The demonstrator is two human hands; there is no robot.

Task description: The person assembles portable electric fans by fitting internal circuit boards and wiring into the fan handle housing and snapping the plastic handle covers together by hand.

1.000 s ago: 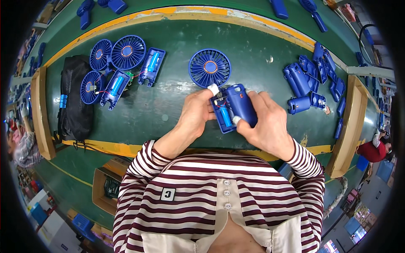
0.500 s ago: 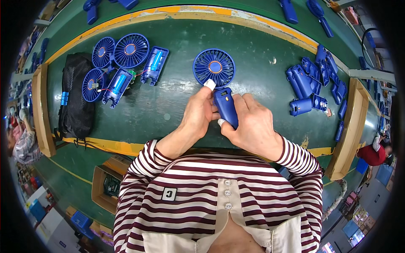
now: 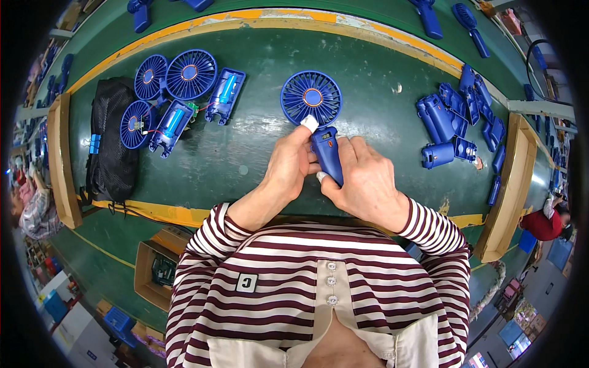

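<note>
A blue handheld fan (image 3: 329, 161) lies between my hands above the green worktop, its round grille pointing away from me. My left hand (image 3: 287, 161) grips it from the left, the thumb pressed at the neck just under the grille. Around the lower right of the handle, my right hand (image 3: 367, 179) is closed, its thumb tip near the bottom end. A dark window and a small orange-red spot show on the handle's upper face. The handle's lower part is partly hidden by my right hand.
On the left lie opened fans with exposed blue batteries (image 3: 227, 87) and a black mesh bag (image 3: 113, 144). Several blue housing shells (image 3: 438, 116) are piled on the right. Cardboard trays (image 3: 510, 184) edge both sides. Beyond the yellow edge, more fans (image 3: 471, 27) lie on a green surface.
My left thumb has shifted slightly right on the fan's neck. The handle's spot has turned from yellowish to orange-red. Fans beyond the far edge have moved rightward.
</note>
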